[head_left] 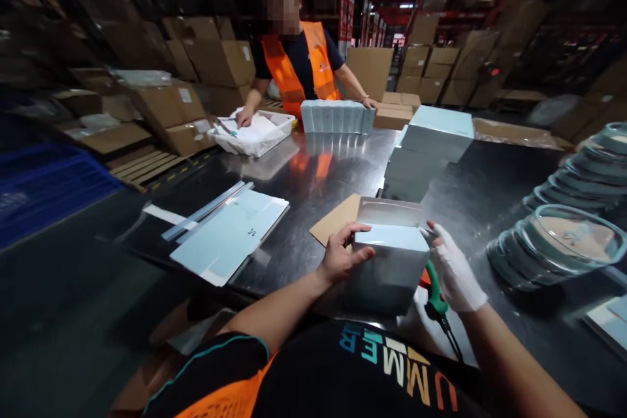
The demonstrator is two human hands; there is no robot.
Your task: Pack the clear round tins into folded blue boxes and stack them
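A light grey-blue carton [389, 271] stands upright on the table right in front of me, its back flap raised and its top partly covered by a pale panel. My left hand [345, 253] is bare and grips the carton's left side, thumb against the front face and fingers over the top edge. In a white glove, my right hand [454, 268] pinches at the carton's upper right edge, its fingertips partly hidden. A green-handled tool [435, 290] with a dark cord lies just below my right hand. Behind the carton's left side rests a brown cardboard sheet [337, 217].
Flat cartons [230, 228] lie at left on the metal table [274, 176]. Finished-looking boxes [438, 127] are stacked behind, with piled glass dishes [558, 241] at right. Across the table, a person in an orange vest [318, 62] touches a white basket [259, 144] and a box row [337, 119].
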